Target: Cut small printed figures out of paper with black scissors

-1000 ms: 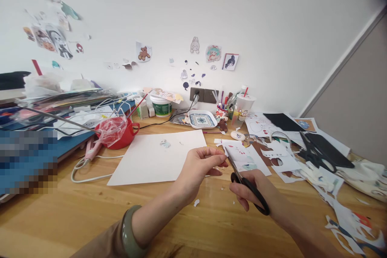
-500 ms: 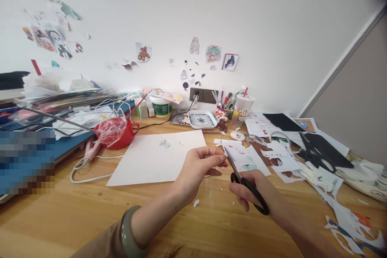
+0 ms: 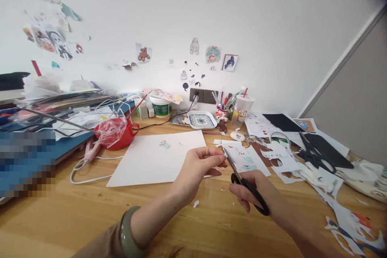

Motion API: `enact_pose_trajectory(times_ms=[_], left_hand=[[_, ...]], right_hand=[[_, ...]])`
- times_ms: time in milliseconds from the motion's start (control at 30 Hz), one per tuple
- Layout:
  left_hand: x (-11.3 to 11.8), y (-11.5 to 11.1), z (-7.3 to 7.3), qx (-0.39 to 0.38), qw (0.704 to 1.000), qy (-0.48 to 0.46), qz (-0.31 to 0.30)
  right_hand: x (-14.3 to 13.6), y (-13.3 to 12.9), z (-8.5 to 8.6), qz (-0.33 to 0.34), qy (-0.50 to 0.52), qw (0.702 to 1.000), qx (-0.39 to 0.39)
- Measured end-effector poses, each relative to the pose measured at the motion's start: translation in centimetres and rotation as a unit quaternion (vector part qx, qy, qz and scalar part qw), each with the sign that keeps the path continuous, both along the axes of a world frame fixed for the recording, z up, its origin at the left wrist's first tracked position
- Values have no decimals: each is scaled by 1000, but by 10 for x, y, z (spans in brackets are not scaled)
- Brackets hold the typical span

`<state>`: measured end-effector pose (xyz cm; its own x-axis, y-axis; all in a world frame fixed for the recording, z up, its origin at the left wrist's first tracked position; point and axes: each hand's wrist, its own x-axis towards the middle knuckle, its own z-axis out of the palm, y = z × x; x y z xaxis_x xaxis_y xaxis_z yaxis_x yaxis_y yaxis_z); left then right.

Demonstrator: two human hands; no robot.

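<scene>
My left hand is pinched at the tips of the scissors; whatever lies between its fingertips is too small to make out. In my right hand are black-handled scissors, their blades pointing up and left to the left fingertips. Behind my left hand lies a large white sheet with a small blue-grey cutout on it. A printed sheet with pink and green drawings sits behind the scissors. A small white scrap rests on the wooden desk.
A red cup with plastic film stands left, beside a white cable. Along the wall are a patterned square dish, a pen holder and a drink cup. Paper offcuts and a second pair of black scissors lie on the right.
</scene>
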<state>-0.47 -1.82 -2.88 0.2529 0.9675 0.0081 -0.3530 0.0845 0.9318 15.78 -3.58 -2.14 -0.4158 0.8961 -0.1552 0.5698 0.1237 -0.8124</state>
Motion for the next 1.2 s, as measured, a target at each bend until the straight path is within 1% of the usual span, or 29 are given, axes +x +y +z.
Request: enact_pose_trajectory(times_ms=[333, 500, 833, 1033, 1200], left_hand=[[0, 1, 1, -4, 1000, 1, 9], [0, 1, 1, -4, 1000, -5, 3], [-2, 1, 2, -5, 1000, 0, 13], [-3, 3, 0, -1, 1000, -6, 22], [-1, 1, -1, -3, 1000, -15, 4]], right_hand=[[3, -1, -3, 5, 1, 1000, 4], [3, 0, -5, 8, -1, 1000, 10], [0, -1, 1, 6, -13, 1000, 9], [2, 0, -2, 9, -10, 1000, 10], [1, 0, -4, 0, -6, 1000, 15]])
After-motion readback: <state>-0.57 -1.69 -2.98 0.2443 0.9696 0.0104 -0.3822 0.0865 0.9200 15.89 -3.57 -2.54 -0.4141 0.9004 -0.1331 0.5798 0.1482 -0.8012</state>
